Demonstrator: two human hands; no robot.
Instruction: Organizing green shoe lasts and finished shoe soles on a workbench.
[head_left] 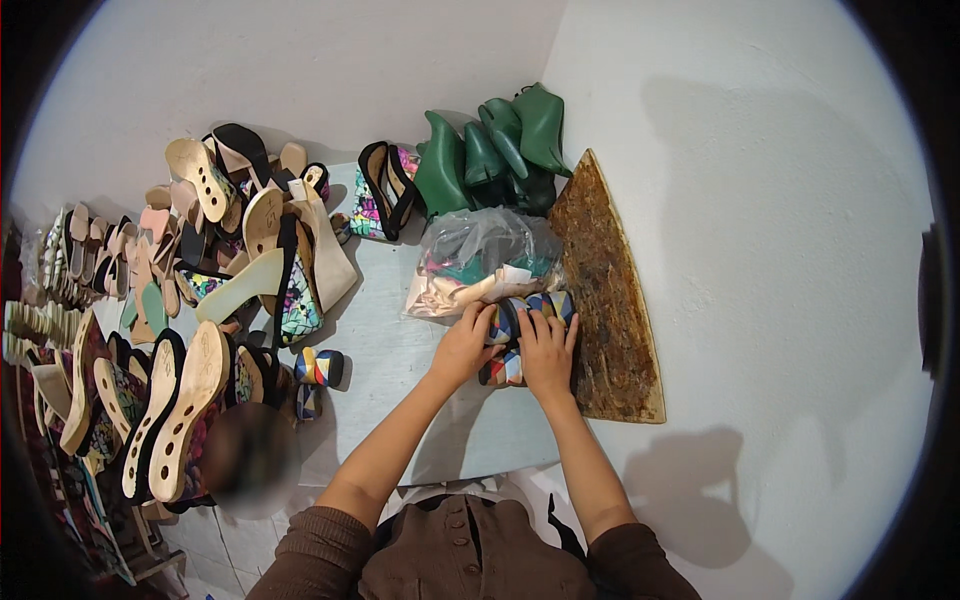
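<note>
Head view: left hand (pixel 463 348) and right hand (pixel 545 358), fingers on patterned heels (pixel 506 369) on tabletop (pixel 382 290), near side of clear plastic bag (pixel 485 250), left of brown board (pixel 608 310). Can't tell whether either grip is grasping or just resting.

back wall (pixel 350 60): off-white | right wall (pixel 800 250): white, shadowed | tabletop (pixel 385 345): pale blue | floor (pixel 235 545): pale tiles

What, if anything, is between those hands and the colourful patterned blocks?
Nothing visible: the left hand and right hand both touch the patterned blocks. The clear plastic bag lies just beyond, not between.
</note>
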